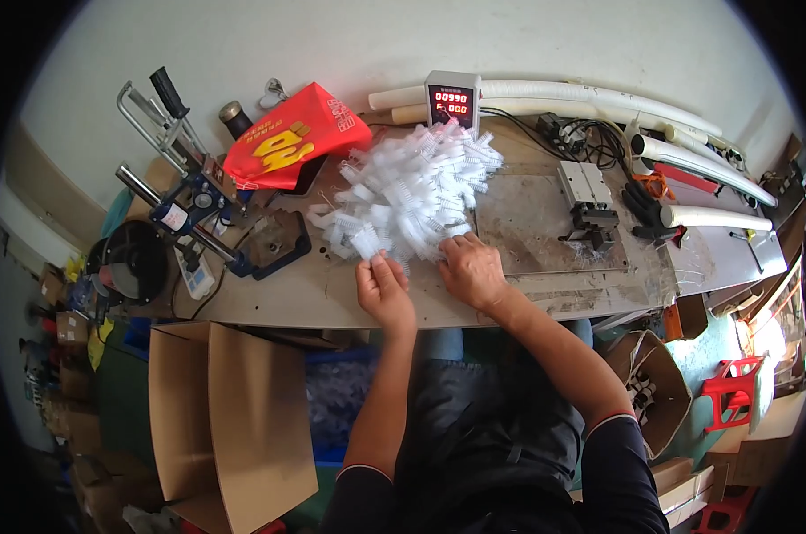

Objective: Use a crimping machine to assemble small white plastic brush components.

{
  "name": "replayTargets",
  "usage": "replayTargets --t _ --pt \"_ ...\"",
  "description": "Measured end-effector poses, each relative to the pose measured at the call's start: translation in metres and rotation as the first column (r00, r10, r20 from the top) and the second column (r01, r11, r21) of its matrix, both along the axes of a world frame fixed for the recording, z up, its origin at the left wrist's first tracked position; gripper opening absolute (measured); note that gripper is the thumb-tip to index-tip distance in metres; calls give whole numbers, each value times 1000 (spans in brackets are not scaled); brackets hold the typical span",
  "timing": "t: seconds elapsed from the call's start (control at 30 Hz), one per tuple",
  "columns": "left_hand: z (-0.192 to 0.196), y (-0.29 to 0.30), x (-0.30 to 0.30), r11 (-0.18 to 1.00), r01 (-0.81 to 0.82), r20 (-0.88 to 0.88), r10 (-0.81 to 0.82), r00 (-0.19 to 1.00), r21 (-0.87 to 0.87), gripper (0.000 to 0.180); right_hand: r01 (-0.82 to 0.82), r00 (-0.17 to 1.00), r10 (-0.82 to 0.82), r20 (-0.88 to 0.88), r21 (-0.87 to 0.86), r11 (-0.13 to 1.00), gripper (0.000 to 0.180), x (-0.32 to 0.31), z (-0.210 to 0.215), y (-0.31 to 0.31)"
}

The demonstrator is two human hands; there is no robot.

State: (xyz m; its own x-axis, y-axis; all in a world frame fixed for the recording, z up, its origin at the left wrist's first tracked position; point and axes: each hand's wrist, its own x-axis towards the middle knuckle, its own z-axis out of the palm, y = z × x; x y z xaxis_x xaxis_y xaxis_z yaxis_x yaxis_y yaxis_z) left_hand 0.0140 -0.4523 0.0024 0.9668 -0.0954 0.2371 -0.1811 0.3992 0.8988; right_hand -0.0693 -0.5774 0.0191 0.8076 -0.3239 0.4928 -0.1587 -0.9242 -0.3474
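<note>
A big loose heap of small white bristle brushes (412,182) lies on the worktable. At its near left edge, my left hand (384,287) pinches a white bristle brush (365,241) between thumb and fingers, the bristles pointing away from me. My right hand (474,271) reaches the heap's near right edge, with its fingers curled inward. Whatever is under those fingertips is hidden by the hand.
A counter box with red digits (452,102) stands behind the heap. Left are a red bag (298,138) and a lever press (185,191); right is a metal clamp fixture (588,200). An open cardboard box (261,418) stands below the table's front edge.
</note>
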Motion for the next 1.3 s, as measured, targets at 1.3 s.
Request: replayTargets --t 1.3 --pt "-4 4 3 991 133 -128 -129 983 22 19 35 967 -61 -248 -109 993 15 6 26 6"
